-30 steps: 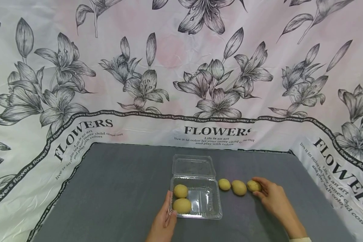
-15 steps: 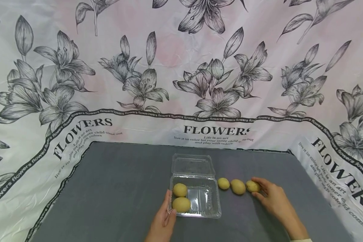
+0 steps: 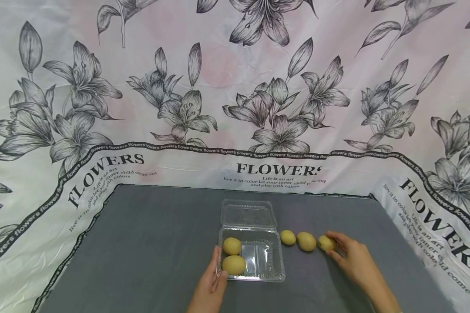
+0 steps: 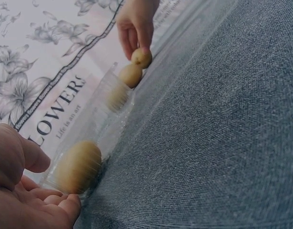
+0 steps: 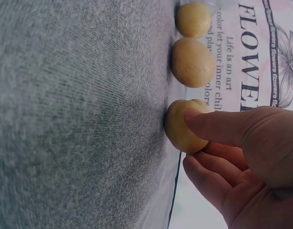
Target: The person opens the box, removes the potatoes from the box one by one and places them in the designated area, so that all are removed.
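Note:
My left hand (image 3: 209, 284) holds the left front corner of a clear plastic clamshell box (image 3: 264, 274), its thumb at the front edge. The box's lid (image 3: 248, 215) is folded back, away from me. Two potatoes, a smaller one (image 3: 232, 246) and a larger one (image 3: 233, 265), lie along the left side inside the box. To the right of it, my right hand (image 3: 354, 258) pinches a potato (image 5: 179, 126) between thumb and fingers, low at the tabletop. Two more potatoes, a small one (image 3: 287, 237) and a bigger one (image 3: 306, 241), sit in a row between that potato and the box.
A grey cloth-covered table (image 3: 152, 252) lies under everything. White fabric (image 3: 180, 169) printed with flowers and lettering hangs behind the table and along both sides.
The potato in my right hand has turned slightly, and the hand has shifted a little with it. My left hand keeps its place on the box; the head view has drifted slightly.

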Tool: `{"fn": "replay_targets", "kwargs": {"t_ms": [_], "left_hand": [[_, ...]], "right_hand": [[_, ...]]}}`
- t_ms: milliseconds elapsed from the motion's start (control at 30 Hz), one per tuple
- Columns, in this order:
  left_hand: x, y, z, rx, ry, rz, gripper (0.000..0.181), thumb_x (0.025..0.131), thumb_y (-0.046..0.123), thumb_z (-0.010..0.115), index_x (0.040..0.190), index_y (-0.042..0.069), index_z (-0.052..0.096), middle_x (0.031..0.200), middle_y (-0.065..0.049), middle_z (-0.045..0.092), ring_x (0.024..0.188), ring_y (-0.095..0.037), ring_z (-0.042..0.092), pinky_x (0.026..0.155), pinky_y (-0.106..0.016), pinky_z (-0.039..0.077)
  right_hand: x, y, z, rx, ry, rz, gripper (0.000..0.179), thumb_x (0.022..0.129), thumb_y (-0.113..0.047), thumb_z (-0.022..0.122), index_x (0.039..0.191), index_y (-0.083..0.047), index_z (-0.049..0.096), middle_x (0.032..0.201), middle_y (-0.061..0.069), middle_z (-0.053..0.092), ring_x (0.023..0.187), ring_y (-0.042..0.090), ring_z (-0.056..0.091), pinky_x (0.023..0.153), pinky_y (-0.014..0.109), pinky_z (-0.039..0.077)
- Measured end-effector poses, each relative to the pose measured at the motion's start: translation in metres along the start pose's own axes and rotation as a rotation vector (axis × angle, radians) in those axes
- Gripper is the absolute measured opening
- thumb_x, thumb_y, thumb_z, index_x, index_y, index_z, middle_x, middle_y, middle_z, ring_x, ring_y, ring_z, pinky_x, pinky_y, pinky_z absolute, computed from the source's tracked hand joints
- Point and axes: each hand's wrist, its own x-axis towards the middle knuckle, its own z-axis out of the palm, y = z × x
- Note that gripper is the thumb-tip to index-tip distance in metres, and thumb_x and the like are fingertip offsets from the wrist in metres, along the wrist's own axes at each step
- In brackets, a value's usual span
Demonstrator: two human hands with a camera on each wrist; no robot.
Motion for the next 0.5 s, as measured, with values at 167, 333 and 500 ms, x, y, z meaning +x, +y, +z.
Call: {"fn": "replay_targets", "kwargs": {"t_ms": [167, 333, 500], "left_hand": [[0.0006, -0.0015, -0.0006, -0.009, -0.01, 0.003, 0.074, 0.111, 0.007, 0.052, 0.166, -0.006, 0.004, 0.171, -0.032, 0.003, 0.156, -0.046, 0.004, 0.12, -0.039, 0.023], [0.0002, -0.0012, -0.0011, -0.028, -0.027, 0.02, 0.075, 0.111, 0.007, 0.052, 0.165, -0.007, 0.002, 0.17, -0.033, 0.001, 0.155, -0.045, 0.001, 0.118, -0.025, 0.023], [0.0004, -0.0014, -0.001, -0.026, -0.032, 0.061, 0.075, 0.112, 0.009, 0.052, 0.164, -0.01, 0.002, 0.169, -0.036, 0.003, 0.154, -0.047, 0.003, 0.115, -0.017, 0.024]], "right_hand": [[-0.0017, -0.0017, -0.0003, -0.004, 0.013, -0.014, 0.049, 0.083, -0.006, 0.089, 0.128, 0.001, 0.071, 0.123, 0.027, 0.073, 0.104, 0.047, 0.074, 0.091, 0.066, 0.056], [-0.003, -0.0022, -0.0008, -0.003, 0.017, -0.017, 0.048, 0.083, -0.007, 0.09, 0.127, 0.001, 0.072, 0.123, 0.027, 0.073, 0.102, 0.046, 0.075, 0.089, 0.062, 0.058], [-0.0048, -0.0018, -0.0013, -0.012, 0.049, -0.035, 0.048, 0.082, -0.008, 0.091, 0.126, 0.0, 0.073, 0.122, 0.026, 0.074, 0.1, 0.047, 0.075, 0.09, 0.066, 0.056]]}}
